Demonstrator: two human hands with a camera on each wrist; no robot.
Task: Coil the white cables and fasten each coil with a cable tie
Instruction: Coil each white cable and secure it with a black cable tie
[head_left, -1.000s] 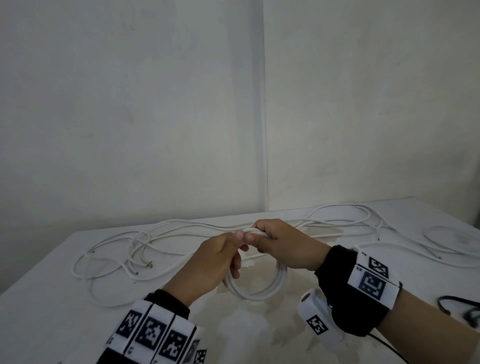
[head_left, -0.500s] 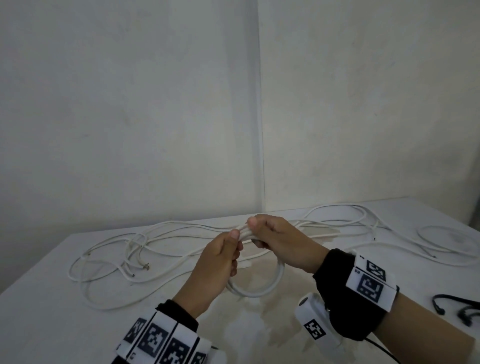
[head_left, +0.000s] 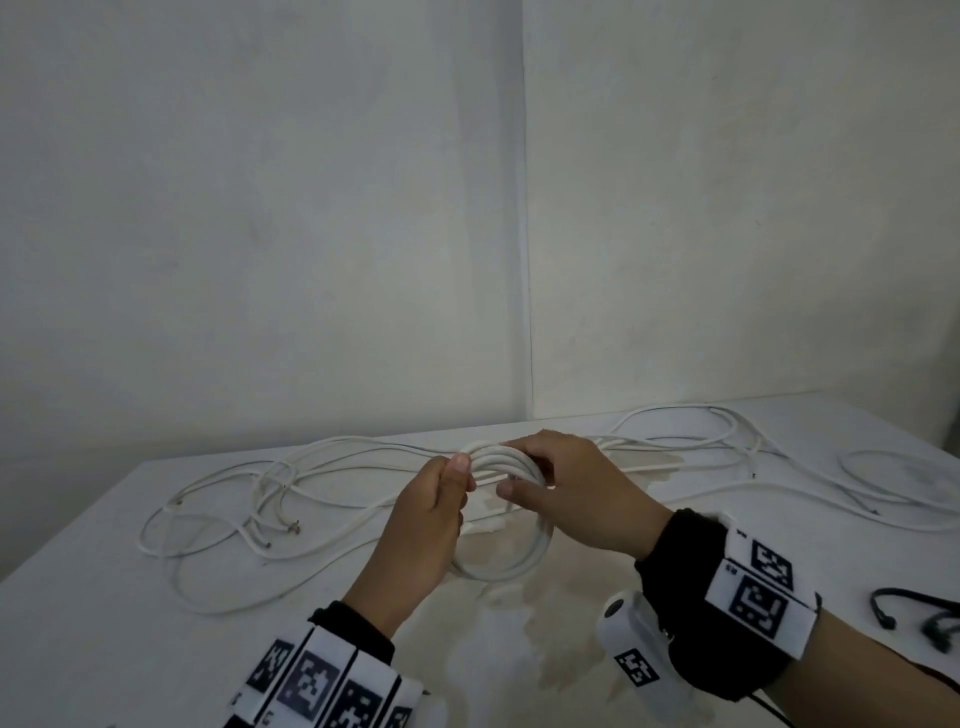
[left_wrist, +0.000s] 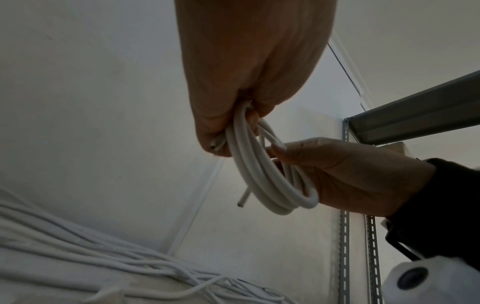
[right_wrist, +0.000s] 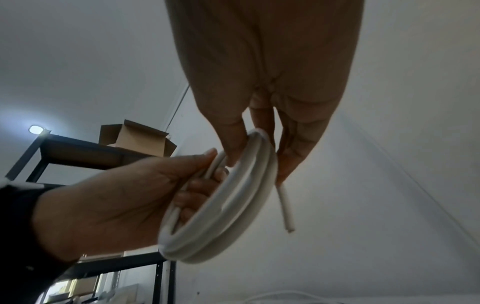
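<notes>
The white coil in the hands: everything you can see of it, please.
The white coil is several loops of smooth round cable, held upright above the table. The left hand pinches its top and the right hand grips beside it. One cut end sticks out free. No cable tie shows on it.

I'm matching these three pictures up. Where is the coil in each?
Head: the coil is at lower centre, above the table, between both hands.
Left wrist: coil at centre, under the left hand.
Right wrist: coil at lower centre.
Shared landmark: the coil's loose cable end.
</notes>
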